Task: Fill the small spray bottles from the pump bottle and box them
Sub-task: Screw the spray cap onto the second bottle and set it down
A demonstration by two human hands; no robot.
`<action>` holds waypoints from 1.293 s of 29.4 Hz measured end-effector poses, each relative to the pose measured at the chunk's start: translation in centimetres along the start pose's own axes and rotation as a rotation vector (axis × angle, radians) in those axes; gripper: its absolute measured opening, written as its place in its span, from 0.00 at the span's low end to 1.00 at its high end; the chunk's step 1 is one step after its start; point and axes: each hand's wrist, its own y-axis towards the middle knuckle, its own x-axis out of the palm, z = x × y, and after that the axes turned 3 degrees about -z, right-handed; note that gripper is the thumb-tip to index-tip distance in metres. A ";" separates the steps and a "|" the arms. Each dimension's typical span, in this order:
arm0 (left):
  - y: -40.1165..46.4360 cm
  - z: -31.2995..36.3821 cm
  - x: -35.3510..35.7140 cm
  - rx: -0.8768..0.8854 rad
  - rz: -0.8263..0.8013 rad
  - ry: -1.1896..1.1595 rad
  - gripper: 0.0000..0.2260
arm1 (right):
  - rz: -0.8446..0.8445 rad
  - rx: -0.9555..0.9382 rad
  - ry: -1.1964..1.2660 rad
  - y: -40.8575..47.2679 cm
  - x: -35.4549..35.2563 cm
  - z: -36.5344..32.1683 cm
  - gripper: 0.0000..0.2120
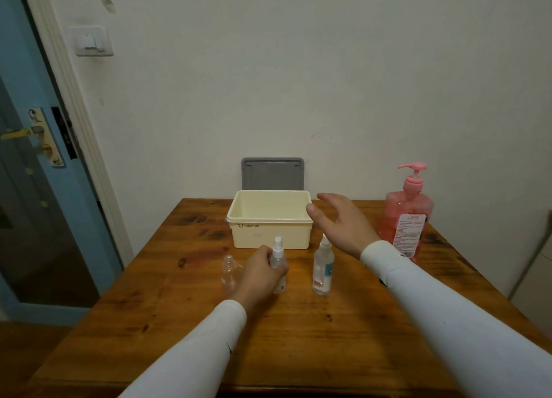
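Observation:
Three small clear spray bottles stand in a row on the wooden table (pixel 298 338). My left hand (pixel 260 270) grips the middle bottle (pixel 278 255), which has its white spray cap on. To its left stands an uncapped bottle (pixel 229 273). To its right stands a capped bottle with a blue label (pixel 323 267). My right hand (pixel 340 221) hovers open above the table, between the cream box (pixel 268 236) and the pink pump bottle (pixel 407 215). The box is open and looks empty.
A grey lid (pixel 272 173) leans upright against the wall behind the box. The table's back edge meets the white wall. A blue door (pixel 33 188) with a brass handle is at the left.

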 end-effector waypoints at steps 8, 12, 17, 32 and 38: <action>0.1 0.3 1.2 0.009 -0.015 -0.029 0.15 | 0.011 0.009 -0.022 -0.2 -0.1 -0.2 0.29; 0.0 0.3 1.2 0.014 -0.025 -0.034 0.14 | 0.012 0.004 -0.024 -0.2 -0.1 -0.2 0.29; -0.1 0.4 0.9 0.017 -0.052 -0.018 0.18 | 0.010 0.002 -0.025 -0.2 -0.3 -0.3 0.29; -0.2 0.5 -6.5 0.144 0.221 0.119 0.18 | 0.007 -0.042 -0.036 0.0 0.1 -1.9 0.28; -0.4 -2.4 -8.6 0.008 0.202 0.088 0.27 | -0.026 -0.056 -0.050 0.3 1.2 -2.2 0.30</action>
